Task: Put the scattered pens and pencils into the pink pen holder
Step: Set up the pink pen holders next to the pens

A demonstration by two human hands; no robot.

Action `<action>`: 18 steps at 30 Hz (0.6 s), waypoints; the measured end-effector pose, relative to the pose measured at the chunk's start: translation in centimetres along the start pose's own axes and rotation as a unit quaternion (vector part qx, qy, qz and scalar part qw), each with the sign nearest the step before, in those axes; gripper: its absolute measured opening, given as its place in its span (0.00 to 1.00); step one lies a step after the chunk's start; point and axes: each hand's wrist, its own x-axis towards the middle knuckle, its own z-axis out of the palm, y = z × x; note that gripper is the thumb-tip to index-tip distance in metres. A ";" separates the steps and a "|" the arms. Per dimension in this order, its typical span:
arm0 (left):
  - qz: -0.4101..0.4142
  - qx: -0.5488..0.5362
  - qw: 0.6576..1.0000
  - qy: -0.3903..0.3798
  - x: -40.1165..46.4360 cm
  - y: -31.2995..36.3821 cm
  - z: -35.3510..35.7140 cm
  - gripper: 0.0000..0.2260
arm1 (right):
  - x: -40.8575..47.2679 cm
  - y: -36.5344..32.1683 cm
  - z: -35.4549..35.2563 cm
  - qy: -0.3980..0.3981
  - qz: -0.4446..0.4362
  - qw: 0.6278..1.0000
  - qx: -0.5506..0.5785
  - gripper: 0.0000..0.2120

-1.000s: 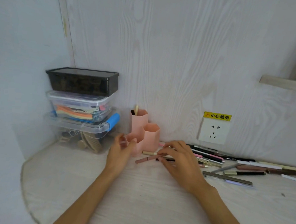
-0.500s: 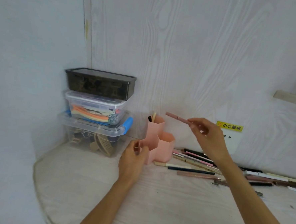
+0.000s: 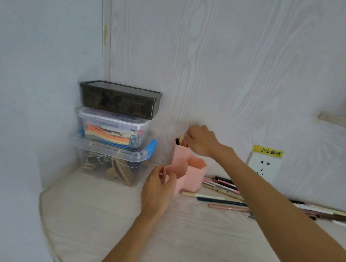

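Head view looks down on a pale wood-grain table set against a panelled wall. Near the back edge of the table stands the pink pen holder, made of joined hexagonal cells of different heights. The left hand grips the lowest front cell, its thumb and fingers curled round the rim. The right hand reaches over the tallest back cell, its fingers bunched together at the cell's mouth; whether they still pinch a pen cannot be told, since the hand hides the spot. A dark pen tip and a pale one stick up from that back cell just left of the hand. Scattered pens and pencils lie flat on the table to the right of the holder, running along the back edge toward the right, partly crossed by the right forearm. At the back left corner of the table sits a stack of three plastic boxes, a dark one on top of two clear ones. A white wall socket with a yellow label above it sits on the wall behind the pens.
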 end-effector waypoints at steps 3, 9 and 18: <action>0.045 0.026 0.998 0.038 -0.1 0.0 -0.1 0.18 | -0.1 -0.5 1.5 -0.006 0.022 1.000 -0.012 0.18; 0.263 0.128 0.951 0.100 -1.2 0.5 -0.3 0.11 | -2.0 1.4 1.1 0.077 -0.050 0.995 0.047 0.17; 0.326 0.325 0.886 -0.049 -1.7 0.0 0.2 0.08 | -11.6 8.7 5.1 0.127 -0.033 0.980 0.152 0.05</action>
